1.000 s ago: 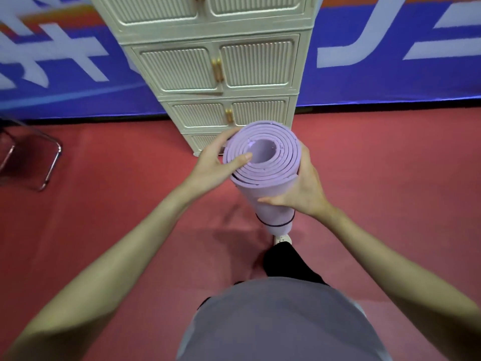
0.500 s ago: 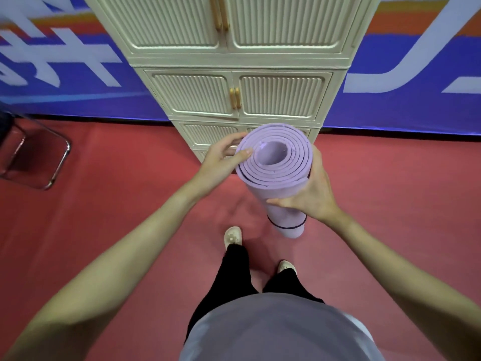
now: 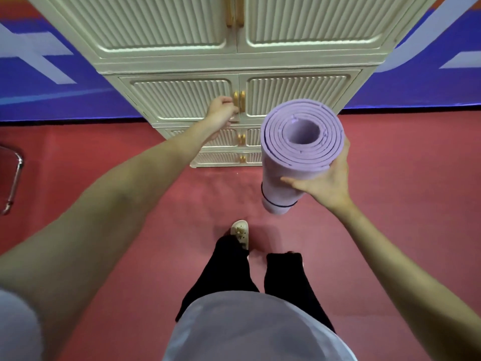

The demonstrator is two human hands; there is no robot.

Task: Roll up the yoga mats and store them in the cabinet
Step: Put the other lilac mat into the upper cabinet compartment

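A rolled lilac yoga mat [image 3: 299, 142] stands upright in the air, its spiral end facing me and a dark band round its lower end. My right hand [image 3: 325, 182] grips it from the right side, fingers wrapped round the roll. A cream cabinet [image 3: 182, 97] with ribbed double doors in several tiers stands straight ahead, all doors closed. My left hand [image 3: 221, 114] reaches to the gold handle [image 3: 236, 100] of the left door in the second visible tier, fingers curled at it; the grip itself is hidden behind the hand.
Red floor [image 3: 403, 178] stretches all round. A blue and white banner wall [image 3: 39, 82] runs behind the cabinet. A metal chair frame [image 3: 13, 178] stands at the left edge. My feet [image 3: 240, 231] are close to the cabinet's base.
I stepped closer to the cabinet. My left hand let go of the mat's top and moved up to the door handle; my right hand alone holds the mat, shifted right.
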